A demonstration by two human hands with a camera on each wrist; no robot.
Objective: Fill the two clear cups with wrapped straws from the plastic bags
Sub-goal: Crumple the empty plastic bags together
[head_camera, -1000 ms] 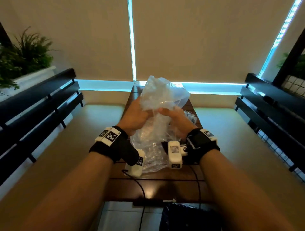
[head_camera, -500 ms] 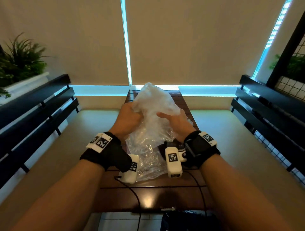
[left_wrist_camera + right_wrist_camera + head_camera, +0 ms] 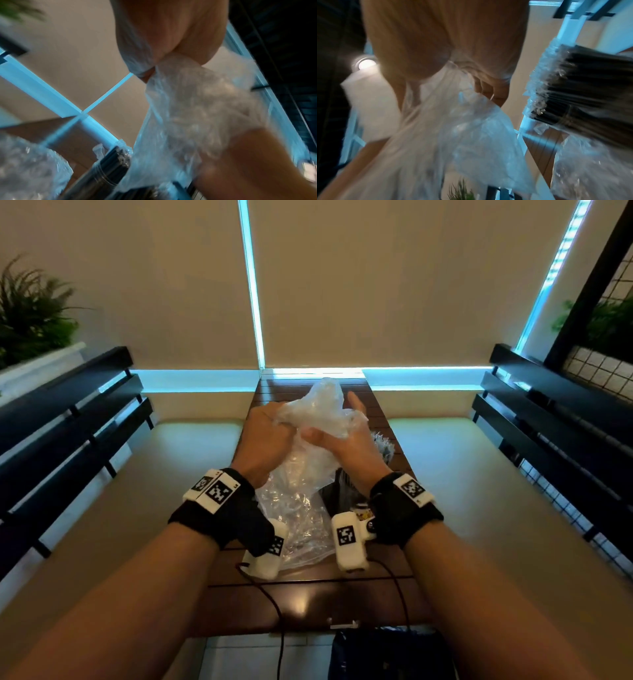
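Observation:
I hold a thin clear plastic bag (image 3: 322, 405) up over the dark wooden table (image 3: 308, 604) with both hands. My left hand (image 3: 274, 426) grips its left side in a fist, and the left wrist view shows the bag (image 3: 188, 101) bunched there. My right hand (image 3: 337, 436) holds the right side with the thumb across the film and the forefinger pointing up; the bag (image 3: 462, 128) hangs from the palm. A clear cup of dark wrapped straws (image 3: 383, 445) stands just right of my right hand, also seen as straws (image 3: 113, 161) and straws (image 3: 590, 88). The bag's contents are hidden.
More crumpled clear plastic (image 3: 294, 515) lies on the table under my wrists. Cream bench seats (image 3: 462, 491) with black slatted backs (image 3: 68, 412) flank the narrow table. A plant (image 3: 30, 313) sits at far left; a black bag (image 3: 387, 652) lies below the table's near edge.
Both hands moved farther from me along the table with the bag. The bag's puffed top has sunk lower, and my right forefinger now sticks up beside it.

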